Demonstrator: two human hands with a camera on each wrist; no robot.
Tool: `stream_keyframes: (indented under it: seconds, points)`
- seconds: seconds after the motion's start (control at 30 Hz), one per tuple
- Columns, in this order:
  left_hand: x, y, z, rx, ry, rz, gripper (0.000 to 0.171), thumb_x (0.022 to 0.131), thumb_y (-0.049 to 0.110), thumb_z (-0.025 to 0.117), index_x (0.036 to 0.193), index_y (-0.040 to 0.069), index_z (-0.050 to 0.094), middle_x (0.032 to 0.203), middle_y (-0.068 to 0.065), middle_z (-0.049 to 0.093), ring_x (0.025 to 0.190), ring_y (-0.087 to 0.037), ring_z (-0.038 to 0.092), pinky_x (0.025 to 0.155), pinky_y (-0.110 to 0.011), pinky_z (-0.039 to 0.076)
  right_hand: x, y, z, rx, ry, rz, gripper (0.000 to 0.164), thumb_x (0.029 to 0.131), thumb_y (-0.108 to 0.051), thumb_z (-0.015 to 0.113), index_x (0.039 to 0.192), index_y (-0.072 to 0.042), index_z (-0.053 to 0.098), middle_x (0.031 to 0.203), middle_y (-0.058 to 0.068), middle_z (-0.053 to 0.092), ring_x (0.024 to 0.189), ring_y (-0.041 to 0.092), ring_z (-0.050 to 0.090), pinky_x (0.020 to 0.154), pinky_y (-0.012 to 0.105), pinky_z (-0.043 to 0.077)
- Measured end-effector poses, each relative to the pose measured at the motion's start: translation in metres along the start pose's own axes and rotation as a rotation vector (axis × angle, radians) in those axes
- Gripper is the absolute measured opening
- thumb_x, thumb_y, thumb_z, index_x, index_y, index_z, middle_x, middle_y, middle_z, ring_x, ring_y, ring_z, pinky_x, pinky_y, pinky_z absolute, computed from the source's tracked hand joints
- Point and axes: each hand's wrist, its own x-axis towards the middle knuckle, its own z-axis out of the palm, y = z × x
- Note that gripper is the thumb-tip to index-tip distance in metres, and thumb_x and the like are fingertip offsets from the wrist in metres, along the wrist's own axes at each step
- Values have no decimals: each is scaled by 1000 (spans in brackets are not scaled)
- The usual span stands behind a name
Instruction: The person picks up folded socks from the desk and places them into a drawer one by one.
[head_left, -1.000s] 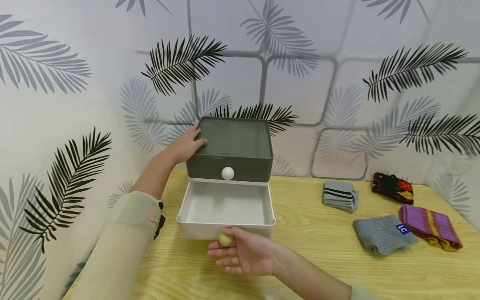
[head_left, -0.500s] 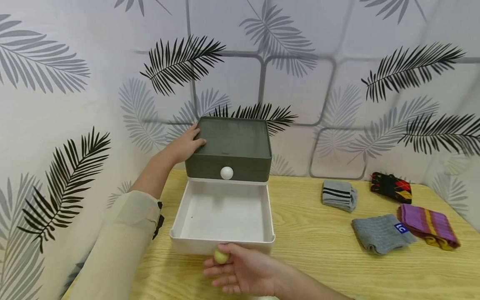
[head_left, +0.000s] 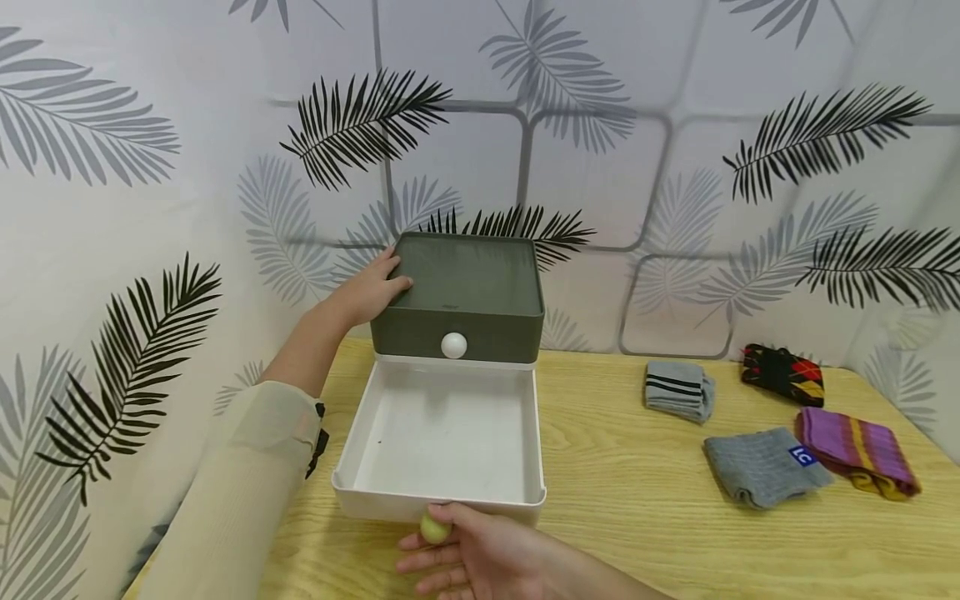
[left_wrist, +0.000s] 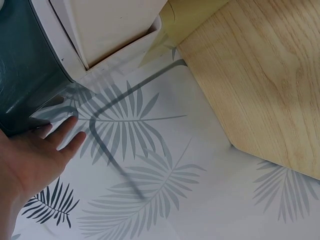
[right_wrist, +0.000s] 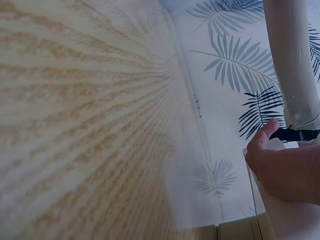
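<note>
A small two-drawer box with a dark green top [head_left: 465, 271] stands on the table. Its lower white drawer [head_left: 450, 429] is pulled out, with only a tiny dark speck inside. My left hand [head_left: 365, 293] rests on the box's left top edge; in the left wrist view that hand [left_wrist: 37, 160] has its fingers extended. Thumb and forefinger of my right hand [head_left: 491, 550] pinch the yellow-green knob [head_left: 435, 528] on the drawer front, while its other fingers lie loosely below. The right wrist view shows this hand [right_wrist: 285, 170] beside the drawer, with the knob hidden.
Right of the box lie a striped grey folded sock [head_left: 675, 392], a black, red and yellow patterned one [head_left: 782, 375], a grey folded knit piece [head_left: 761, 471] and a purple and yellow one [head_left: 857, 446]. A leaf-print cloth [head_left: 600, 192] hangs behind the wooden table [head_left: 615, 500].
My right hand has drawn the lower drawer further out towards me by its knob. My left hand has stayed on the box's edge.
</note>
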Motion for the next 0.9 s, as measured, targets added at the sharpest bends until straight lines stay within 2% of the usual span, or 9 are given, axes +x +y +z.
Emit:
stream_keyframes:
  seconds: [0.23, 0.3, 0.37, 0.5, 0.53, 0.63, 0.7, 0.77, 0.9]
  points:
    - [0, 0, 0, 3, 1, 4, 62, 100, 34, 32, 147, -1, 10, 153, -10, -6, 137, -28, -3, 108, -48, 6, -2, 1, 1, 22, 11, -11, 37, 96, -39, 43, 108, -6, 54, 108, 10, 62, 85, 16, 61, 82, 29, 46]
    - [0, 1, 0, 0, 2, 5, 62, 100, 34, 32, 147, -1, 10, 153, -10, -6, 137, -28, -3, 108, -48, 6, -6, 0, 2, 22, 5, 12, 33, 96, -38, 43, 106, -9, 53, 110, 11, 61, 88, 17, 60, 83, 29, 46]
    - [0, 1, 0, 1, 4, 3, 62, 100, 34, 32, 147, 0, 10, 153, -10, -5, 137, -28, -3, 108, -48, 6, -11, -3, 2, 11, -22, 58, 35, 96, -38, 43, 109, -8, 54, 110, 10, 61, 90, 16, 60, 83, 27, 46]
    - [0, 1, 1, 2, 0, -2, 62, 100, 35, 31, 147, 0, 10, 153, -9, -6, 137, -27, -4, 108, -48, 6, -35, -15, -1, -25, -139, 144, 47, 97, -37, 40, 123, -1, 55, 109, 2, 61, 91, 9, 57, 82, 23, 44]
    - [0, 1, 1, 0, 0, 0, 63, 100, 35, 31, 147, 0, 9, 153, -9, -6, 137, -27, -4, 108, -48, 6, -42, -19, -3, -46, -164, 125, 44, 97, -35, 40, 123, -3, 55, 108, 1, 61, 91, 9, 57, 81, 23, 44]
    - [0, 1, 0, -10, 1, 2, 63, 100, 35, 32, 147, -1, 9, 152, -10, -7, 137, -27, -4, 108, -48, 6, -65, -37, -12, -108, -241, -9, 38, 99, -27, 36, 121, -4, 56, 108, 1, 61, 89, 10, 58, 77, 23, 45]
    - [0, 0, 0, -13, 1, 4, 63, 100, 34, 32, 147, -1, 8, 152, -10, -7, 137, -28, -5, 108, -48, 6, -80, -52, -22, -166, -231, -110, 34, 100, -22, 35, 119, -5, 57, 108, 4, 61, 88, 12, 59, 76, 25, 47]
    - [0, 0, -1, -7, 0, 6, 63, 100, 34, 31, 146, -2, 8, 152, -10, -8, 137, -28, -5, 108, -48, 6, -95, -66, -34, -246, -178, -209, 33, 100, -19, 34, 119, -2, 56, 109, 8, 60, 88, 16, 59, 75, 27, 48]
    - [1, -1, 1, 10, -5, 15, 63, 100, 35, 31, 146, -2, 8, 152, -11, -8, 137, -28, -5, 108, -48, 5, -127, -91, -65, -483, 89, -322, 32, 101, -19, 38, 118, 3, 55, 110, 16, 58, 88, 22, 60, 77, 33, 50]
